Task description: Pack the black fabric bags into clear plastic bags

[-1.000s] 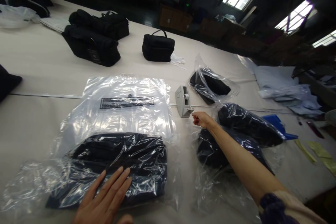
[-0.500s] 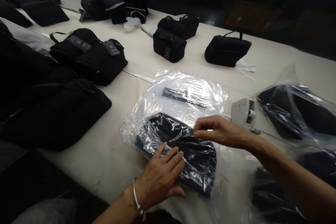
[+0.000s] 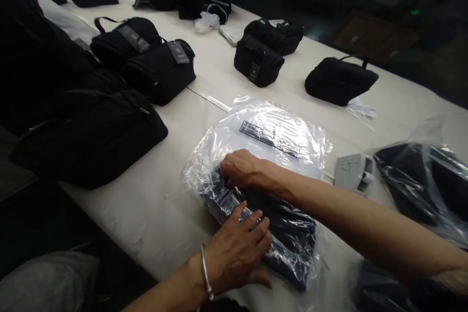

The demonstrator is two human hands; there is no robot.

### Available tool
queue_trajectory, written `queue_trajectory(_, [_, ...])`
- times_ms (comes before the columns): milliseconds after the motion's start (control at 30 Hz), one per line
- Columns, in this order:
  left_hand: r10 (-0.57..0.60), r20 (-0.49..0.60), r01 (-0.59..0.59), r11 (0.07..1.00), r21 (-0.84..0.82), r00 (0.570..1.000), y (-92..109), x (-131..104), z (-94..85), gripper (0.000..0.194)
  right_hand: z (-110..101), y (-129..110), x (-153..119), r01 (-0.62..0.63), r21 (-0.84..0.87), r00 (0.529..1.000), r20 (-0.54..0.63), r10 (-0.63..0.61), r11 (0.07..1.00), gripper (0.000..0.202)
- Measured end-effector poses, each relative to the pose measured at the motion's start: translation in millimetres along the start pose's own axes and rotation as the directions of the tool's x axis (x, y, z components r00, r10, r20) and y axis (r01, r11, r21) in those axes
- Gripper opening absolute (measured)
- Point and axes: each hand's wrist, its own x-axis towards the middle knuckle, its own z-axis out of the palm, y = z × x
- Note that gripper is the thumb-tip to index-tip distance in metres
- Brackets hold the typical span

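A dark bag (image 3: 288,214) lies flat on the table inside a clear plastic bag (image 3: 226,141), whose loose end with a printed warning label (image 3: 269,139) spreads beyond it. My left hand (image 3: 241,248) rests on the near side of the wrapped bag with its fingers spread; a bracelet circles that wrist. Reaching across from the right, my right hand (image 3: 239,168) is at the far left corner of the wrapped bag. Its fingers are curled down against the plastic, and whatever is between them is hidden.
A grey tape dispenser (image 3: 351,173) stands right of the plastic. Bags in clear plastic (image 3: 424,175) lie at the right edge. Black bags (image 3: 98,139) crowd the left, with tagged ones (image 3: 161,70) behind. More black bags (image 3: 258,61) sit farther back. The table's near edge runs lower left.
My right hand has moved left across the wrapped bag, from its right half to its far left corner. My left hand stays on the near side. The camera view has shifted slightly.
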Motion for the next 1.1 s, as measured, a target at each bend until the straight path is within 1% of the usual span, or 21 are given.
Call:
queue_trajectory(67, [0.002, -0.01, -0.002, 1.0, -0.008, 1.0, 0, -1, 0.4, 0.067, -4, 5, -3, -0.002, -0.175, 1.0, -0.009, 0.0, 0.985, 0.028])
queue_trajectory(100, [0.0, -0.011, -0.001, 1.0, -0.013, 1.0, -1, -1, 0.4, 0.068, -6, 9, -6, -0.011, -0.245, 1.0, -0.017, 0.007, 0.969, 0.039])
queue_trajectory(133, [-0.004, -0.01, 0.004, 1.0, -0.017, 1.0, -1, -2, 0.4, 0.068, -9, 15, -10, -0.024, -0.25, 0.998, -0.056, 0.01, 0.968, 0.051])
queue_trajectory(233, [-0.015, 0.004, 0.015, 1.0, -0.019, 1.0, 1, 0, 0.3, 0.069, -9, 34, -23, -0.023, -0.096, 0.973, -0.231, 0.001, 0.995, 0.077])
queue_trajectory(300, [-0.019, 0.01, 0.02, 1.0, -0.013, 1.0, 2, 3, -0.3, 0.069, 2, 43, -28, 0.02, 0.048, 0.95, -0.311, -0.004, 0.999, 0.089])
queue_trajectory(367, [-0.013, 0.006, 0.013, 1.0, -0.009, 1.0, 4, 7, -3.6, 0.07, 16, 50, -31, 0.001, 0.193, 0.96, -0.275, 0.054, 0.981, 0.097])
queue_trajectory(433, [0.01, -0.029, -0.009, 1.0, 0.008, 1.0, 1, 8, -12.4, 0.069, 27, 56, -38, -0.07, 0.355, 0.954, -0.25, 0.167, 0.932, 0.095])
queue_trajectory(467, [0.013, -0.069, -0.01, 0.999, 0.033, 0.998, -4, 6, -19.2, 0.065, 31, 60, -46, -0.084, 0.445, 0.93, -0.286, 0.23, 0.892, 0.09])
queue_trajectory(533, [-0.057, -0.19, 0.076, 0.993, 0.095, 0.98, -24, 0, -35.7, 0.055, 37, 69, -72, -0.043, 0.586, 0.835, -0.424, 0.352, 0.809, 0.075])
queue_trajectory(600, [-0.256, -0.316, 0.296, 0.952, 0.083, 0.914, -58, -6, -51.2, 0.052, 48, 78, -109, -0.045, 0.647, 0.708, -0.517, 0.481, 0.761, 0.058])
queue_trajectory(633, [-0.389, -0.335, 0.42, 0.907, 0.023, 0.858, -78, -7, -56.6, 0.058, 56, 81, -128, -0.098, 0.673, 0.656, -0.511, 0.556, 0.733, 0.054])
queue_trajectory(667, [-0.505, -0.302, 0.51, 0.857, -0.07, 0.808, -99, -6, -60.0, 0.068, 67, 84, -146, -0.171, 0.702, 0.615, -0.472, 0.632, 0.691, 0.053])
queue_trajectory(700, [-0.584, -0.186, 0.558, 0.811, -0.175, 0.79, -117, -3, -61.3, 0.077, 79, 85, -162, -0.243, 0.731, 0.589, -0.41, 0.696, 0.637, 0.052])
queue_trajectory(733, [-0.6, -0.045, 0.567, 0.775, -0.278, 0.799, -132, 1, -61.1, 0.08, 92, 84, -174, -0.294, 0.757, 0.581, -0.344, 0.738, 0.584, 0.052])
queue_trajectory(800, [-0.515, 0.182, 0.538, 0.718, -0.441, 0.837, -148, 8, -58.0, 0.076, 115, 77, -189, -0.315, 0.798, 0.607, -0.247, 0.755, 0.514, 0.049])
queue_trajectory(833, [-0.463, 0.232, 0.514, 0.701, -0.495, 0.855, -149, 9, -56.1, 0.071, 125, 69, -194, -0.297, 0.813, 0.622, -0.232, 0.747, 0.5, 0.047])
queue_trajectory(867, [-0.434, 0.245, 0.495, 0.691, -0.527, 0.867, -145, 7, -54.4, 0.067, 133, 59, -197, -0.273, 0.822, 0.627, -0.242, 0.741, 0.5, 0.046])
queue_trajectory(933, [-0.441, 0.212, 0.481, 0.69, -0.541, 0.872, -132, -11, -52.3, 0.062, 145, 30, -208, -0.228, 0.821, 0.596, -0.307, 0.742, 0.523, 0.045])
queue_trajectory(1000, [-0.45, 0.189, 0.473, 0.686, -0.553, 0.873, -117, -43, -51.3, 0.058, 156, -9, -226, -0.17, 0.807, 0.561, -0.393, 0.729, 0.566, 0.044])
queue_trajectory(1067, [-0.455, 0.172, 0.46, 0.658, -0.596, 0.874, -107, -84, -48.8, 0.051, 171, -51, -248, -0.074, 0.819, 0.523, -0.454, 0.721, 0.569, 0.034])
queue_trajectory(1100, [-0.486, 0.145, 0.462, 0.637, -0.617, 0.862, -104, -104, -45.9, 0.048, 181, -71, -258, -0.023, 0.844, 0.467, -0.465, 0.752, 0.536, 0.028])
